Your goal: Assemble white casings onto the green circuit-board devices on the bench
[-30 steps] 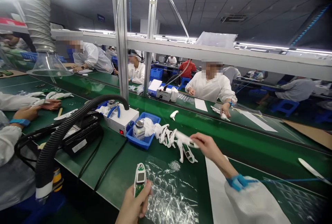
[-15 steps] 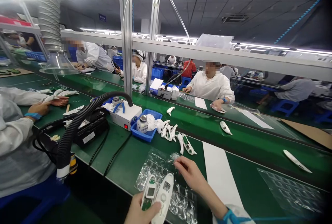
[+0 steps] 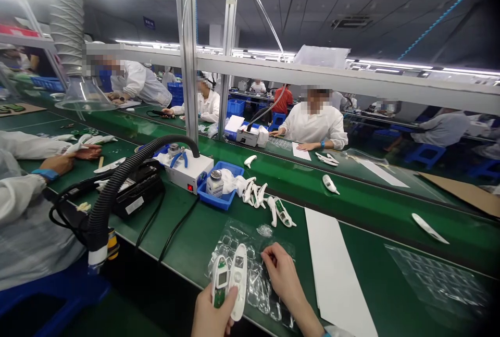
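Note:
My left hand is closed round two halves of a white handheld device, side by side and tilted upright. One half carries a green circuit board and a small display. The other is a white shell with a window slot and a round button area. My right hand is pinched over a sheet of clear lens-like plastic pieces; whatever its fingertips hold is hidden. A small crumpled clear film lies just beyond them. Behind it are another open housing with a green board and several white shells.
A blue tray holds a metal-topped bottle. Left of it stand a white box and a black hose. White paper lies at right. A green belt carries white parts; co-workers sit around.
My right hand has drawn back from the crumpled film, its fingers now curled over the plastic sheet. The left hand's halves shifted slightly. Belt parts moved left; the co-worker opposite moved a hand onto paper.

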